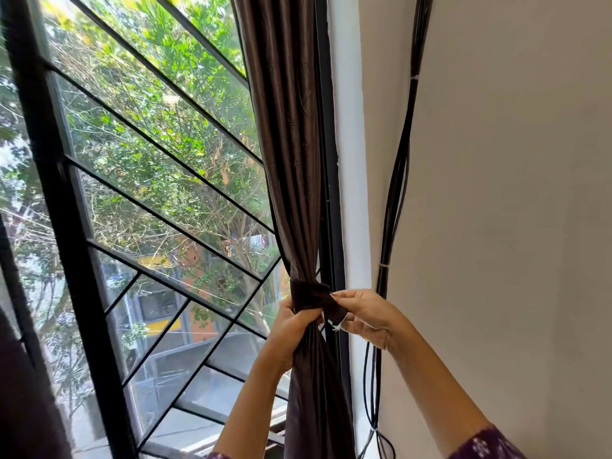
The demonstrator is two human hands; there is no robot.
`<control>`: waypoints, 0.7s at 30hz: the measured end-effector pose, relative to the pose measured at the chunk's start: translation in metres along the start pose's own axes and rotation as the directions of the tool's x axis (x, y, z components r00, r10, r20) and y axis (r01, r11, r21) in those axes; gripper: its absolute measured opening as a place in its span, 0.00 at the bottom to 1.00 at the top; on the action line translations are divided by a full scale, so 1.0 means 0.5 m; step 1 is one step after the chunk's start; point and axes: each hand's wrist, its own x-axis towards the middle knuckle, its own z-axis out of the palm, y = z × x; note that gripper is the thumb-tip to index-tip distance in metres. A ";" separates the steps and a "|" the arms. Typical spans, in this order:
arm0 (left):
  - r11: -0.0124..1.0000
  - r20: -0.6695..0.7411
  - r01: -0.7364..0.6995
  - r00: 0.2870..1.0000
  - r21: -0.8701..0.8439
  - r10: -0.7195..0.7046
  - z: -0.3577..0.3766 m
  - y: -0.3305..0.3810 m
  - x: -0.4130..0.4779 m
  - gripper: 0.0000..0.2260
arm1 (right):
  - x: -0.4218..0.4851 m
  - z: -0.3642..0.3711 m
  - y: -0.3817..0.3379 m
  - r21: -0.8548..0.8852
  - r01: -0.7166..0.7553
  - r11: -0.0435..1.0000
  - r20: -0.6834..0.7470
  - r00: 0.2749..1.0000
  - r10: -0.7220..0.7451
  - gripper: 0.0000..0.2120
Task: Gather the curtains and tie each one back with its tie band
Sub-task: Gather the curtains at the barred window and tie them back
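Observation:
A dark brown curtain (288,134) hangs gathered into a narrow bundle at the window's right side. A darker brown tie band (309,294) wraps around the bundle at its waist. My left hand (291,329) grips the gathered curtain just under the band, fingers curled round the folds. My right hand (361,314) pinches the band's free end, where a short white thread shows. Another dark curtain (23,376) is at the far left edge.
The window (149,180) has a black metal grille with slanted bars; trees and buildings lie outside. A bundle of black cables (397,180) runs down the beige wall (513,193) right of the white window frame, close to my right hand.

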 end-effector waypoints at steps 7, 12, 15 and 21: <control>0.991 0.070 -0.037 0.997 0.127 0.028 -0.007 0.006 -0.004 0.06 | -0.009 0.027 -0.008 -0.338 0.197 0.920 -0.028 0.975 -0.219 0.04; 0.980 0.090 -0.056 0.995 0.189 0.039 -0.012 0.012 -0.001 0.08 | -0.020 0.041 -0.064 -0.462 0.116 0.879 0.042 0.993 -0.109 0.18; 0.975 0.109 -0.064 0.993 0.213 0.041 -0.013 0.013 0.001 0.07 | -0.016 0.054 -0.091 -0.562 0.044 0.826 0.027 0.999 -0.035 0.22; 0.973 0.120 -0.068 0.992 0.220 0.042 -0.023 0.011 0.006 0.07 | 0.006 0.059 -0.097 -0.628 -0.041 0.777 0.005 0.998 0.057 0.14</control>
